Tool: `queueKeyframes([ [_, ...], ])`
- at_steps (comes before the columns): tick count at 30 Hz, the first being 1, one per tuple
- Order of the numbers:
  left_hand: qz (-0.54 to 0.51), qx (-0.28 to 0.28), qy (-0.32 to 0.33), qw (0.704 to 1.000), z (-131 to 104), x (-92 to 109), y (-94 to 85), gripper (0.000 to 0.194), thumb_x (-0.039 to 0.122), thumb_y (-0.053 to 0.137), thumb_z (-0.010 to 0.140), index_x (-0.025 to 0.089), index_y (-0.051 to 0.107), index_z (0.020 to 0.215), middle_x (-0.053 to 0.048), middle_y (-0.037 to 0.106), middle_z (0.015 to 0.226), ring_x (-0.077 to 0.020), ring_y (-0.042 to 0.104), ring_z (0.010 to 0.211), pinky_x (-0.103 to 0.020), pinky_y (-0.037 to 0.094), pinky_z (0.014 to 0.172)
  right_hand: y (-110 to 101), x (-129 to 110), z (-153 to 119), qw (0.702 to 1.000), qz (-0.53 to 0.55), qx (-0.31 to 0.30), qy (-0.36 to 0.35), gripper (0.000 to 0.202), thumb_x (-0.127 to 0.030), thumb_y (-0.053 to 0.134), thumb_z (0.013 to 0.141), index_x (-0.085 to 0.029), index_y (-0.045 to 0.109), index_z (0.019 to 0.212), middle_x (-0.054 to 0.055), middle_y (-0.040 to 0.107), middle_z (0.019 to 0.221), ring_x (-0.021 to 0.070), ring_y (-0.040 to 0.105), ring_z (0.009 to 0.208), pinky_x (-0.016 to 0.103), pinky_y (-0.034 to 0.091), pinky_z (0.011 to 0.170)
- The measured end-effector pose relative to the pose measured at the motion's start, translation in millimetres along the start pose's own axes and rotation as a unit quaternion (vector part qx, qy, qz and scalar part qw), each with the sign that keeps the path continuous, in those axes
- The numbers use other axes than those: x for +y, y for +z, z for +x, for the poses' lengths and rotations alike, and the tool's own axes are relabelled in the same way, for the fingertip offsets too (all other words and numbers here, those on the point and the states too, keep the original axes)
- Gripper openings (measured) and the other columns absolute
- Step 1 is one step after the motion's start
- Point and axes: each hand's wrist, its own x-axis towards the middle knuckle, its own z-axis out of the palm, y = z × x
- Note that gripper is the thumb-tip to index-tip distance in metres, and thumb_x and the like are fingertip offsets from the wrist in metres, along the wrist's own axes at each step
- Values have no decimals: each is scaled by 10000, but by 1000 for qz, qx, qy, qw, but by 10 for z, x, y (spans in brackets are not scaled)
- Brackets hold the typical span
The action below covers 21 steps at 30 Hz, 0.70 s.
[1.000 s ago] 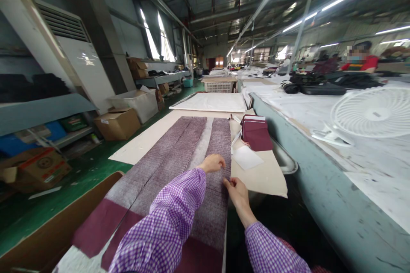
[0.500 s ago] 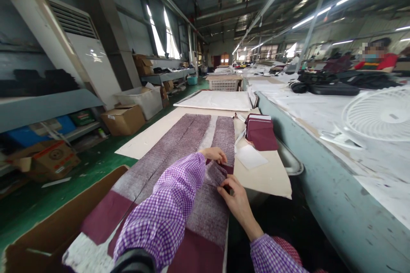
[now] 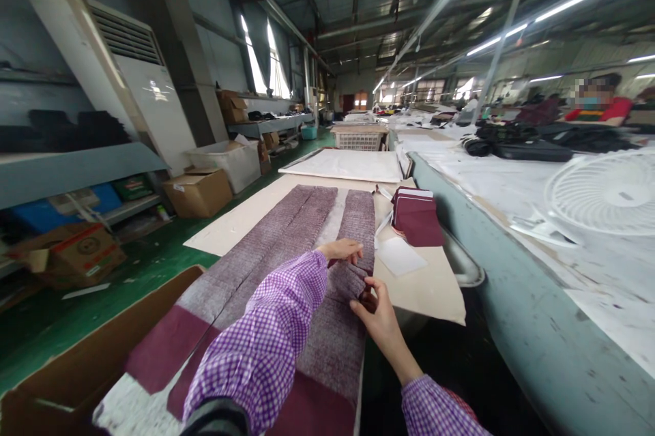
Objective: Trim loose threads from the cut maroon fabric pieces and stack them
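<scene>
Rows of overlapping maroon fabric pieces with a greyish, mottled face (image 3: pixel 271 235) lie along a pale board (image 3: pixel 230 221) in front of me. My left hand (image 3: pixel 344 250) reaches across and rests at the right-hand row, its fingers bent over a small piece. Just below and to the right, my right hand (image 3: pixel 376 306) pinches the edge of a mottled piece (image 3: pixel 348 282) between thumb and fingers. Beside the rows sit a stack of plain maroon pieces (image 3: pixel 417 218) and a white sheet (image 3: pixel 400 255).
An open cardboard box (image 3: pixel 102 347) stands at the lower left. On the right, a long table (image 3: pixel 512 272) holds a white fan (image 3: pixel 604 194) and black items (image 3: pixel 532 142). A person in red (image 3: pixel 598 108) is beyond it. A plastic crate (image 3: pixel 358 139) stands ahead.
The piece between my hands lies flatter, and less plain maroon shows beneath my left hand. My right hand has shifted slightly down with the edge. The view has moved a little.
</scene>
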Motion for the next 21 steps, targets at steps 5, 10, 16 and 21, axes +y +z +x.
queueKeyframes([
  [5, 26, -11, -30, 999, 93, 42, 7, 438, 428, 354, 925, 134, 668, 839, -16, 635, 650, -122, 547, 622, -227, 416, 668, -168, -20, 145, 990, 79, -113, 15, 1046, -449, 779, 599, -222, 204, 1443, 140, 318, 1456, 272, 403, 1273, 414, 349, 1034],
  [10, 17, -35, -72, 997, 95, 52, -91, 556, 551, 288, 912, 146, 663, 980, -57, 676, 755, -148, 566, 670, -241, 417, 655, -262, -159, 201, 979, 114, -162, 54, 1099, -521, 732, 647, -177, 106, 1482, 152, 299, 1471, 255, 374, 1303, 396, 310, 1069],
  [16, -30, -94, -98, 990, 81, 125, -267, 703, 656, 125, 874, 189, 555, 1176, -75, 689, 776, -171, 609, 699, -244, 434, 630, -245, -145, 159, 978, 112, -156, 84, 1170, -490, 728, 677, -144, -50, 1479, 179, 327, 1450, 243, 408, 1281, 395, 325, 1065],
  [21, -32, -107, -134, 985, 185, 202, -240, 676, 672, 207, 854, 191, 573, 1158, -88, 677, 706, -216, 608, 665, -353, 458, 709, -215, -90, 225, 985, 57, -137, 86, 1176, -462, 748, 652, -158, -28, 1482, 165, 180, 1511, 254, 334, 1328, 415, 297, 1082],
])
